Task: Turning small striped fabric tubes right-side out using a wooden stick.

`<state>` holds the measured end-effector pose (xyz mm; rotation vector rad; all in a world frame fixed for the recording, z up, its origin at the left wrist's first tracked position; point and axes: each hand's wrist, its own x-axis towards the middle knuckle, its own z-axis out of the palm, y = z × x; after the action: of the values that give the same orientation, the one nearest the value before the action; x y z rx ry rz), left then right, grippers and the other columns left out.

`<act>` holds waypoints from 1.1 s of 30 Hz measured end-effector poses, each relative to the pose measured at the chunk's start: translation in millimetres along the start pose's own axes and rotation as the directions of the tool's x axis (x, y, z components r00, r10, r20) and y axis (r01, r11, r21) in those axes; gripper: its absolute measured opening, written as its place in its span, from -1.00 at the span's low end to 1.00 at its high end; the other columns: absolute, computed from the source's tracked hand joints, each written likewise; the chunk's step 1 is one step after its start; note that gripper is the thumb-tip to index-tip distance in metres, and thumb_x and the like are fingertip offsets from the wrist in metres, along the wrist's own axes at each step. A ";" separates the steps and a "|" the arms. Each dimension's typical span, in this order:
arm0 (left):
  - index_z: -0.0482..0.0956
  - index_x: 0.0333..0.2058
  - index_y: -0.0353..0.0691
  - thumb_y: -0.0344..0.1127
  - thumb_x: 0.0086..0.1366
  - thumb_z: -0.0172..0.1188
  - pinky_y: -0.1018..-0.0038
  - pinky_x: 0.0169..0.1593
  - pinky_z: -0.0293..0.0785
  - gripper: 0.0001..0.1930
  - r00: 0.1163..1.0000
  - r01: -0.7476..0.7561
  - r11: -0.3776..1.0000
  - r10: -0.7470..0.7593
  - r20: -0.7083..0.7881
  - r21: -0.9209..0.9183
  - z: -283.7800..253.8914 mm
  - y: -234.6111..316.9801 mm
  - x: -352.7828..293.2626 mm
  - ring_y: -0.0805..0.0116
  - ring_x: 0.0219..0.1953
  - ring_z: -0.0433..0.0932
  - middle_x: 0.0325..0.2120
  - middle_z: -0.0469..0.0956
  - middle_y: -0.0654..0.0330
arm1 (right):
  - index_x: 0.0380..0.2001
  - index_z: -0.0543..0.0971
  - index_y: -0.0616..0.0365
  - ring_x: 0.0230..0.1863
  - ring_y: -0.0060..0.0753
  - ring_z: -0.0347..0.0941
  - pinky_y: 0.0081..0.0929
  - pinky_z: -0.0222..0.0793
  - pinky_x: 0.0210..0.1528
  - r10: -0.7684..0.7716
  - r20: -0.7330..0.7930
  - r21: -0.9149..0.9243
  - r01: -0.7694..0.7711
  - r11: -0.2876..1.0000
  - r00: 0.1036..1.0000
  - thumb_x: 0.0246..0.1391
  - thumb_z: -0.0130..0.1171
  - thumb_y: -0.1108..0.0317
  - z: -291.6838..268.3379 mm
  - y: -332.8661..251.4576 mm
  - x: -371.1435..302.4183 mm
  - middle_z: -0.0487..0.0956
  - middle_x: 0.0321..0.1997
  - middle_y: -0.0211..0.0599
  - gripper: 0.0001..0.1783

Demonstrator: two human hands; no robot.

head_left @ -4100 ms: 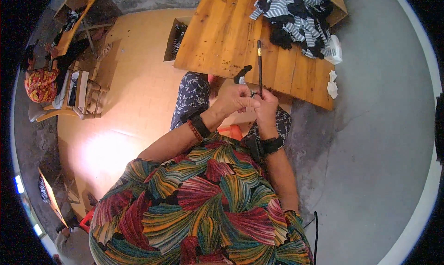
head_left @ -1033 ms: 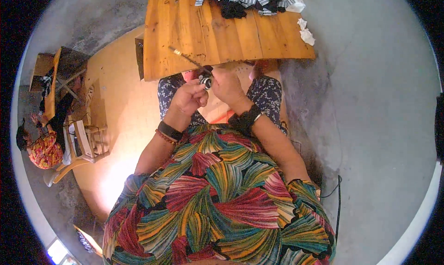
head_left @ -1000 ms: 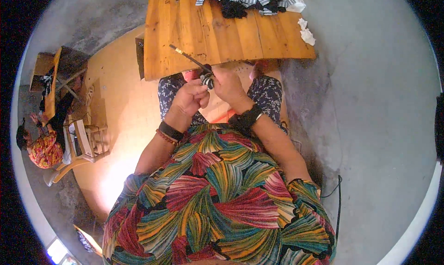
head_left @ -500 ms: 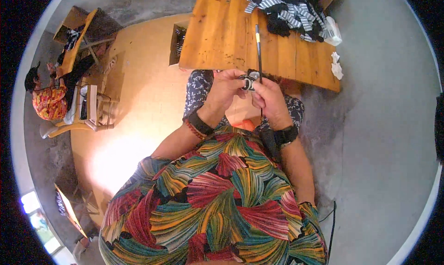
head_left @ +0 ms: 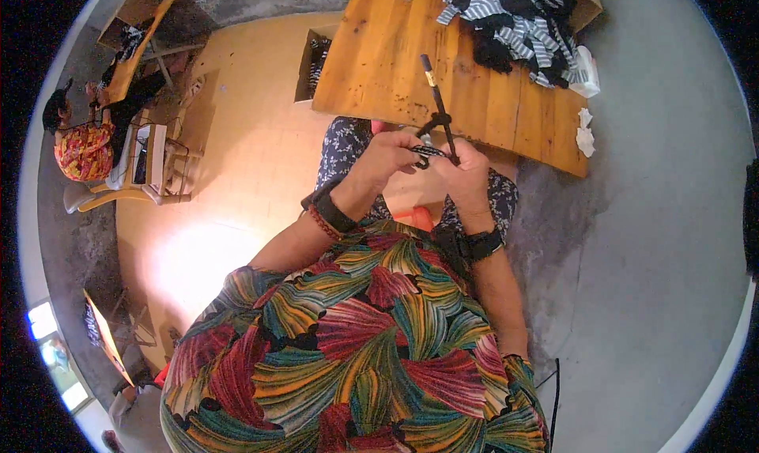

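While both hands (head_left: pixel 431 160) pinch its base, the black rod (head_left: pixel 437 101) points tableward.

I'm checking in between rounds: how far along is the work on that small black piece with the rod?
Done: nothing finished shows near the hands. In hand: the left hand and right hand pinch a small black-and-white piece with a thin dark rod rising from it, over the wooden table. Left: the striped fabric pile lies untouched at the far end.

Slim black rod (head_left: pixel 437 105), tilted upward
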<state>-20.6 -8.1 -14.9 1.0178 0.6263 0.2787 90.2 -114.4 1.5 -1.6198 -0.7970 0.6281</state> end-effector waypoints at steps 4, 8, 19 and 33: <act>0.48 -0.45 -0.29 -0.48 -0.05 0.08 0.61 -0.41 0.33 -0.87 1.000 0.003 0.994 -0.004 0.005 0.110 -3.1 1.6 -1.0 0.56 -0.53 0.40 -0.59 0.45 0.32 | -0.64 0.39 0.25 -0.69 -0.47 0.25 -0.51 0.17 -0.62 -0.170 -0.013 -0.300 0.158 0.941 0.985 -0.31 0.08 0.42 0.5 14.8 3.4 0.34 -0.75 -0.26 -0.87; 0.46 -0.48 -0.33 -0.47 -0.06 0.11 0.64 -0.60 0.25 -0.89 0.993 0.064 0.997 -0.068 0.099 0.046 -8.8 -4.8 0.5 0.55 -0.69 0.34 -0.68 0.40 0.30 | -0.64 0.39 0.25 -0.68 -0.49 0.25 -0.53 0.17 -0.62 -0.111 -0.010 -0.196 0.107 0.975 0.994 -0.30 0.06 0.43 -0.7 4.4 5.4 0.34 -0.75 -0.25 -0.89; 0.48 -0.49 -0.34 -0.33 0.04 0.14 0.64 -0.55 0.33 -0.84 0.938 0.131 0.991 -0.115 0.326 -0.026 -2.1 6.6 -20.7 0.50 -0.69 0.39 -0.71 0.41 0.26 | -0.59 0.39 0.19 -0.73 -0.65 0.18 -0.64 0.10 -0.69 0.026 0.128 0.282 -0.062 0.957 0.991 -0.30 0.02 0.54 -5.4 15.9 -0.2 0.34 -0.71 -0.49 -0.92; 0.48 -0.48 -0.26 -0.37 0.13 0.06 0.63 -0.48 0.32 -0.90 0.986 -0.136 0.967 0.110 -0.124 -0.217 8.5 -1.6 -2.9 0.54 -0.55 0.42 -0.56 0.48 0.28 | -0.38 0.35 0.10 -0.82 -0.75 0.00 -0.69 -0.02 -0.77 0.248 0.450 0.709 -0.512 0.486 0.858 -0.08 -0.03 0.55 -4.9 -3.2 3.7 0.33 -0.61 -0.50 -0.86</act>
<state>-17.9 -16.3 -12.1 0.8273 0.6171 0.5077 95.7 -114.2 5.7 -0.8089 -0.2146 1.3664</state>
